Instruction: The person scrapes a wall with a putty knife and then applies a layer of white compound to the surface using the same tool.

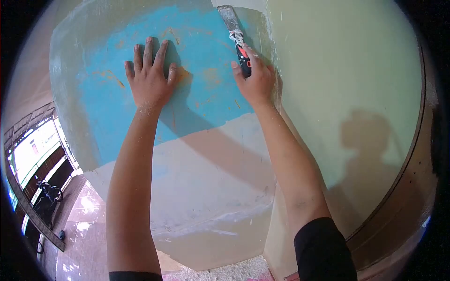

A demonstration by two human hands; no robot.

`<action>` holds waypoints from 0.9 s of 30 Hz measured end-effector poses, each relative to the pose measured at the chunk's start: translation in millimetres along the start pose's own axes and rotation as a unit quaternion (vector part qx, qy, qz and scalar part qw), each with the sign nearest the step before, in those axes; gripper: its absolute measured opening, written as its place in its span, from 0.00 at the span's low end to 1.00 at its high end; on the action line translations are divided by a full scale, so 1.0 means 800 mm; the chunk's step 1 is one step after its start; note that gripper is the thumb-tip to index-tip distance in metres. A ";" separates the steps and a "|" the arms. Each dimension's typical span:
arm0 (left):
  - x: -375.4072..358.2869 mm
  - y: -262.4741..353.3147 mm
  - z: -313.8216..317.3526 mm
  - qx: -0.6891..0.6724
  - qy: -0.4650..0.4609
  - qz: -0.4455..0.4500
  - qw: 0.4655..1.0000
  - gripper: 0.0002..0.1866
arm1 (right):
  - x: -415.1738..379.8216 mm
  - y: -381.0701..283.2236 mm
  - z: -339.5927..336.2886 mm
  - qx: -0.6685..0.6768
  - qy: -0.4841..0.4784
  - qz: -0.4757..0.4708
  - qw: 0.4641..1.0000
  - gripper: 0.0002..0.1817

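Observation:
My left hand [151, 84] lies flat on the wall's blue painted patch [201, 93], its fingers spread. At the upper right of that patch, my right hand [257, 79] is wrapped round the dark handle of a putty knife [236, 35]. The handle has red parts and whitish smears. Its metal blade points up and a little left, with the tip at the lower edge of a pale area near the top. Orange-brown marks are scattered over the blue paint, and a pale coated band [211, 173] lies below it.
A pale green wall [337, 61] meets the blue-patched wall at a corner right of my right hand. White crumbs [234, 271] lie at the wall's foot. On the left are a shiny tiled floor [84, 229] and a parked motorcycle [49, 192].

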State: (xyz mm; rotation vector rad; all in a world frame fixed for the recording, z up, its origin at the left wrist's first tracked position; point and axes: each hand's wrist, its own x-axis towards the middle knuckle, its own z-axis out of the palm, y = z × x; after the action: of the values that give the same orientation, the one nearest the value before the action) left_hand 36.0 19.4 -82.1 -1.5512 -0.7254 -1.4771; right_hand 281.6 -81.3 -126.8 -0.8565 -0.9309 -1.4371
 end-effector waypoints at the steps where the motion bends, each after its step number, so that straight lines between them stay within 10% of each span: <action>1: 0.000 0.000 0.000 0.000 0.000 -0.001 1.000 0.33 | -0.001 -0.001 0.000 0.000 0.000 -0.001 1.000 0.24; 27: -0.006 -0.002 0.001 -0.017 0.010 0.003 1.000 0.34 | -0.009 -0.006 -0.006 -0.009 -0.032 -0.005 0.999 0.20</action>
State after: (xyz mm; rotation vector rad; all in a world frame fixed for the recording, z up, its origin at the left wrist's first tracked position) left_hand 34.3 21.7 -86.2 -1.5605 -0.6879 -1.5053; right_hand 277.4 -82.3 -135.7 -0.9180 -0.9730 -1.4362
